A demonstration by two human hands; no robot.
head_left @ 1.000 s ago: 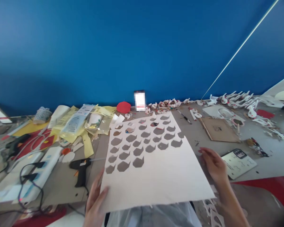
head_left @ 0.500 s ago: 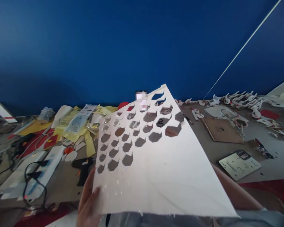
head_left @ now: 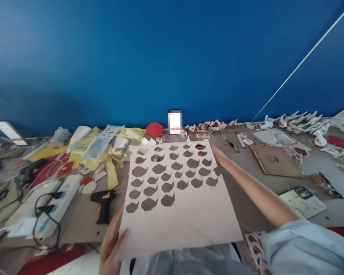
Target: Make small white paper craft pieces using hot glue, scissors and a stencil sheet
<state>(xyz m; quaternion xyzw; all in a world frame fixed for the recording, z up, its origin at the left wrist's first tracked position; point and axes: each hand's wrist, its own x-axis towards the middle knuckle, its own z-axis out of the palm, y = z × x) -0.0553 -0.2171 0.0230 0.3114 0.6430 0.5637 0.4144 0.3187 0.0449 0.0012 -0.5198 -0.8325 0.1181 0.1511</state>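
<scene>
A white sheet (head_left: 189, 221) spans the middle of the head view, tilted above the table edge. Rows of roughly six-sided cut-outs fill its far half, while the near part is uncut. My left hand (head_left: 113, 240) grips its near left edge, thumb on top and the other fingers largely underneath. At the far right corner, my right hand (head_left: 218, 154) meets the sheet's edge. The right fingers are mostly hidden behind the sheet, and that forearm runs along its right side.
A black glue gun (head_left: 104, 204) lies left of the sheet, near a power strip (head_left: 61, 206) with plugged cords. Beyond stand a lit phone (head_left: 174, 124) and a red piece (head_left: 154, 130). At right are a brown board (head_left: 276, 160), a patterned phone (head_left: 306, 204) and many white cut pieces (head_left: 304, 120).
The sheet has turned and flattened, its far edge dropping toward the table. My right hand, hidden before, now shows at the far right corner. My left hand keeps its grip.
</scene>
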